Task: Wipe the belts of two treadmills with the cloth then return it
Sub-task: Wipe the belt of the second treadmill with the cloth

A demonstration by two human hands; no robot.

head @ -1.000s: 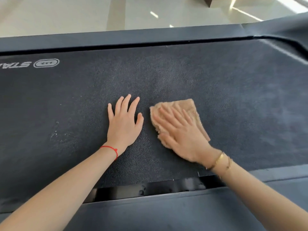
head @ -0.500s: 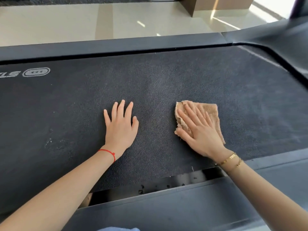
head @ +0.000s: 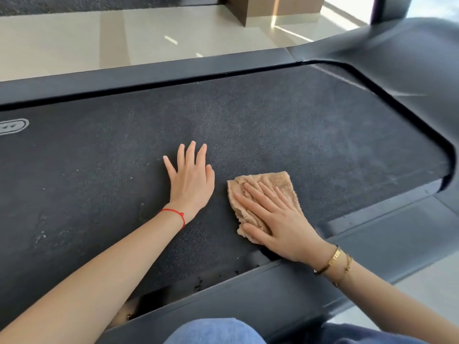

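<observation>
You had your right hand flat on the tan cloth, fingers straight and spread, pressing it onto the treadmill belt rather than gripping it. The cloth lay bunched under your palm at the near right of the belt, just short of the near side rail. Your left hand rested flat on the belt just left of the cloth, close beside it but apart, fingers straight and together, holding nothing; it looked like a brace.

Over the last second the cloth had travelled. It went rightward away from your left hand, then came back toward you, ending nearer the near edge and closer to your left hand than half a second before. Your left hand had kept much the same spot on the belt. Your view had also shifted right, so the curved end cover at the far right now showed and the printed logo sat at the left edge.

That suggests you were still mid-stroke on this belt, working the right-hand stretch in short passes. Pale specks and scuffs remained at the near left, so that part probably still needed wiping. No second treadmill was visible, and the cloth's return was not yet due.
</observation>
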